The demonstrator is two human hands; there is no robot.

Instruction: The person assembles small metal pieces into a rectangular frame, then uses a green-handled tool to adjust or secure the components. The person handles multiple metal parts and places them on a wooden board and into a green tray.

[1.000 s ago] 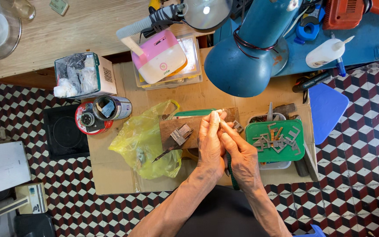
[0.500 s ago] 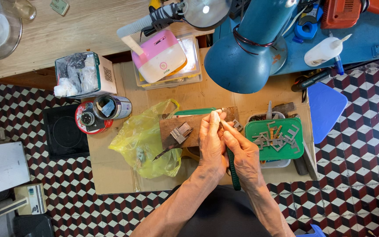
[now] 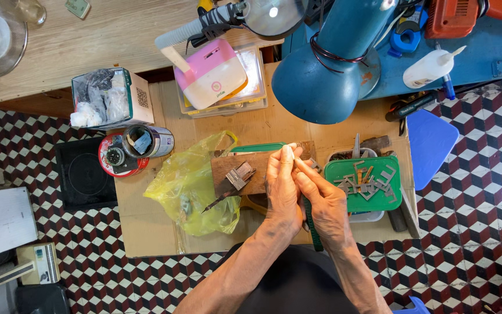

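Left hand (image 3: pixel 283 186): centre of the frame, fingers curled almost shut around a small pale piece (image 3: pixel 289 152) whose tip pokes out above the fingertips; raised over the work surface, probably so the piece sits under the lamp.
Right hand (image 3: pixel 325 200): pressed against the left, index finger stretched to the pale piece, other fingers folded; it seems to steady or pinch the piece, but whether it truly grips it I cannot tell.
Pale piece: between both hands, just above the wooden block (image 3: pixel 245 171); its shape and material are too small to make out.
Wooden block: centre, a small grey metal part lying on it, close at hand.
Green tray (image 3: pixel 393 200): right of centre, holding loose metal bits within reach.
Yellow bag (image 3: pixel 190 183): left of centre, crumpled, contents hidden.
Blue lamp (image 3: pixel 332 70): upper centre, shade aimed down over the cardboard-covered table (image 3: pixel 146 232).
Hidden: the lower part of the piece and the palms.
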